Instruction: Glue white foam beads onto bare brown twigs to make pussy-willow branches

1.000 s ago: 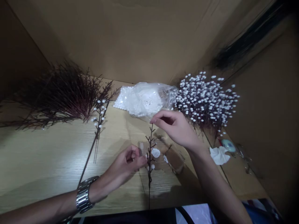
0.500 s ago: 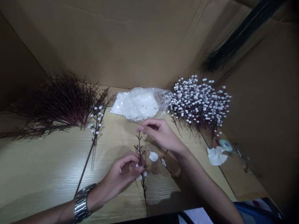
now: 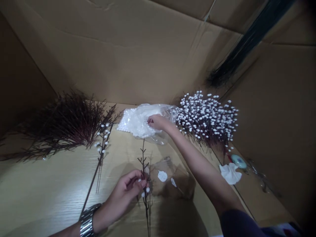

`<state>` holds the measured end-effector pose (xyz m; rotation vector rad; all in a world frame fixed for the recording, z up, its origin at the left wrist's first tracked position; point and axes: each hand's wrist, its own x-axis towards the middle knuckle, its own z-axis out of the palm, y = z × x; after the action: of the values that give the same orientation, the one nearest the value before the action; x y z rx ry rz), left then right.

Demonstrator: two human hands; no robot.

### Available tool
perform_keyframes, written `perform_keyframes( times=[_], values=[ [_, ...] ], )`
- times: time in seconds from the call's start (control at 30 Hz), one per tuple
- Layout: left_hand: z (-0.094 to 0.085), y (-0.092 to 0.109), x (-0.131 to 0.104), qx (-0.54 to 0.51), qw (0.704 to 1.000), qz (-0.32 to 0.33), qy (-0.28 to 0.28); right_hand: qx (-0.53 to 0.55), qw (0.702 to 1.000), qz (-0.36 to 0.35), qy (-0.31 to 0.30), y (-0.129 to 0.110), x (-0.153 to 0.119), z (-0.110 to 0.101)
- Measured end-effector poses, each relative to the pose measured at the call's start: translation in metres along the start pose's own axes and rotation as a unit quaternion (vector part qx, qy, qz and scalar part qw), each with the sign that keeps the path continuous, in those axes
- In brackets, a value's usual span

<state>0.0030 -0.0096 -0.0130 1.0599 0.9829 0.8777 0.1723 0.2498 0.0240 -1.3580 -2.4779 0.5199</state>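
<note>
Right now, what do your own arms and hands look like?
They're human, with no gloves. My left hand has a silvery metal link band at the wrist, probably a watch's, though no dial shows. My right hand and wrist have nothing on them that I can see; a dark, purplish-blue sleeve starts farther up.

At right I can make out a crumpled white tissue on the wooden tabletop, just beside a pale green rounded object, with blurred metal items nearby. Behind, I see cardboard panels and a slanting bundle of dark strands.
</note>
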Motion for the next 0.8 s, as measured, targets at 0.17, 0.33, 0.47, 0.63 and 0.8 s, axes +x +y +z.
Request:
perform_keyframes(
  times=[0.17,0.33,0.47,0.63,0.8],
  values=[
    [-0.001,0.0,0.0,-0.014,1.0,0.003,-0.005,-0.016,1.0,-0.013,0.015,0.007,-0.001,0.013],
    [-0.001,0.006,0.0,-0.017,1.0,-0.002,-0.014,0.006,0.996,-0.035,0.08,0.006,-0.01,0.0],
    [-0.001,0.007,0.001,-0.035,0.999,-0.015,-0.012,0.046,0.989,-0.052,0.129,-0.01,-0.043,-0.004],
    [-0.001,0.006,0.0,-0.036,0.999,-0.027,-0.009,0.209,0.966,-0.035,0.151,-0.039,-0.117,-0.008],
    [0.0,-0.001,0.0,-0.041,0.999,-0.018,-0.029,0.348,0.936,-0.004,0.053,-0.065,-0.131,-0.016]
  ],
)
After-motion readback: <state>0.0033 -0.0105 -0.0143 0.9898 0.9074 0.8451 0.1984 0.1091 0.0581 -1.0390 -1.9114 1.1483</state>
